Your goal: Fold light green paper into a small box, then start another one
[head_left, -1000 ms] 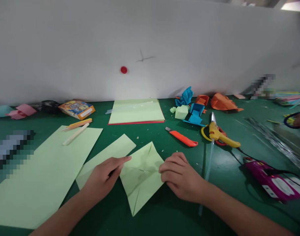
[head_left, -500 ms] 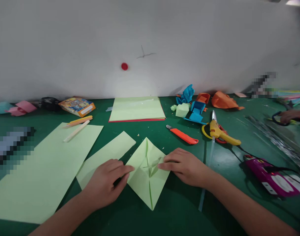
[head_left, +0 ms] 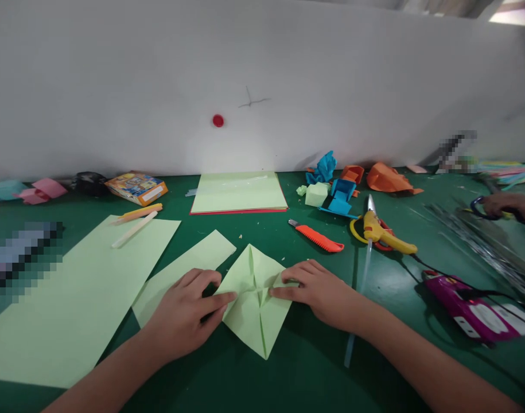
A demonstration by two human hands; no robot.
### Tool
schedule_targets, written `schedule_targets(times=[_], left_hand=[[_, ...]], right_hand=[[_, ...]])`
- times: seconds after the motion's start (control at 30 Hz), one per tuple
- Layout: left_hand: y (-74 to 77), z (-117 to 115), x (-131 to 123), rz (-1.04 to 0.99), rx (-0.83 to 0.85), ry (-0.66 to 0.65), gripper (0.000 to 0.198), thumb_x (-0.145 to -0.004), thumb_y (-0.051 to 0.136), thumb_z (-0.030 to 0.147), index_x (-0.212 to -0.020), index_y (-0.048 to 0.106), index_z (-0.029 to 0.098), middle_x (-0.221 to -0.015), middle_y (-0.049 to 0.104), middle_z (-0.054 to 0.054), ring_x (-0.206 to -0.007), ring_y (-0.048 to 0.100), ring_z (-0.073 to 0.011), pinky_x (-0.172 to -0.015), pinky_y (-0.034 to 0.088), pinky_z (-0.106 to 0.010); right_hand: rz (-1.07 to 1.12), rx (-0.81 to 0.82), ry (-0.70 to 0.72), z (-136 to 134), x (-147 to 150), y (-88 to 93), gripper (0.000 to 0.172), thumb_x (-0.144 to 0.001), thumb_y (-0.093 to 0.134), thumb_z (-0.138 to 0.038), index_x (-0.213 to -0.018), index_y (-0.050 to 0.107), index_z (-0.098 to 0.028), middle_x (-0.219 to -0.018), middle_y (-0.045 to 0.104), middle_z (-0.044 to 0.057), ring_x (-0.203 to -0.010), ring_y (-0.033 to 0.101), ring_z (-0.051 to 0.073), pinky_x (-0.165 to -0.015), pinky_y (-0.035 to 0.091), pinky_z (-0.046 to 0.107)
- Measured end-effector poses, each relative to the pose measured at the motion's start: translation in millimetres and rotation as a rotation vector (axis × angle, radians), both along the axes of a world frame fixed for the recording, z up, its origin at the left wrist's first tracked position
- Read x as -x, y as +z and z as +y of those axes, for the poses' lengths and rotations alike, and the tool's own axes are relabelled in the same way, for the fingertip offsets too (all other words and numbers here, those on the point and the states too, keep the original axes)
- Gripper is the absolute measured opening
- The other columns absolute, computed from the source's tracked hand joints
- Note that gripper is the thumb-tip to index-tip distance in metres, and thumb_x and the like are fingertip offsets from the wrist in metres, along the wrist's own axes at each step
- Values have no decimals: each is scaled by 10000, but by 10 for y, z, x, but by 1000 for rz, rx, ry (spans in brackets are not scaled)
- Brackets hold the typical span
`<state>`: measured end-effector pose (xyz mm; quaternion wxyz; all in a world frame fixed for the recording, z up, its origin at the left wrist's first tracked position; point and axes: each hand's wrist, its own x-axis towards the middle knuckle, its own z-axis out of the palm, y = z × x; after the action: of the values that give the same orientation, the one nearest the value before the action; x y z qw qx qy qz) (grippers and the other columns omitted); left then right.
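Note:
A pale green folded paper (head_left: 240, 324) lies diamond-wise on the green table, its flaps meeting at the centre with open creases. My left hand (head_left: 182, 310) pinches its left corner between thumb and fingers, the index finger on top. On the opposite side, my right hand (head_left: 318, 292) grips the right corner, fingertips resting on the flap near the centre. A pale green paper strip (head_left: 193, 258) lies beside my left hand. Beyond my right hand is an orange box cutter (head_left: 319, 237). A clear glue stick (head_left: 367, 269) passes behind my right wrist.
A large green sheet (head_left: 73, 304) with pens (head_left: 135, 229) lies left. Stacked paper (head_left: 236, 192) sits by the wall. A yellow glue gun (head_left: 378, 232) rests over scissors (head_left: 357, 229), near a magenta power box (head_left: 471, 312). Another person's hand (head_left: 503, 203) holds scissors at far right.
My right fingers have moved slightly inward and the paper's right flap has lifted and bent. My left fingers are a little more arched. The view has tilted and shifted slightly.

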<state>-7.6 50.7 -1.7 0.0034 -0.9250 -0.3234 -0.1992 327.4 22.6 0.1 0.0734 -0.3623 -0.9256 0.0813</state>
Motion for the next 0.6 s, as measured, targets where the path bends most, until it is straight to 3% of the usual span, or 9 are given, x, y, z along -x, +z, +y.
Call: schedule_targets(times=[0.13,0.3,0.6], left_hand=[[-1,3,26,52,-37,11,295,-973,542,250,-1104,786,353,-1258,637,-88,-1121,582,-300,-888,536,-440],[49,17,15,118,32,-192,347,-957,577,237,-1268,712,315,-1422,640,-61,-1297,567,-323,-1042,504,-519],[143,-24,-12,112,168,-361,460,-911,629,281,-1372,627,268,-1437,653,-79,-1313,610,-279,-1138,445,-482]], right_hand=[[16,23,-9,-3,8,6,772,-853,446,62,-1496,545,-353,-1319,613,98,-1169,535,262,-967,435,443],[37,22,-8,-15,37,-22,762,-863,464,48,-1491,550,-374,-1292,609,97,-1179,532,271,-981,416,466],[46,-7,-34,-17,38,-6,670,-891,487,13,-1428,622,-364,-1325,619,104,-1241,522,288,-1009,387,493]])
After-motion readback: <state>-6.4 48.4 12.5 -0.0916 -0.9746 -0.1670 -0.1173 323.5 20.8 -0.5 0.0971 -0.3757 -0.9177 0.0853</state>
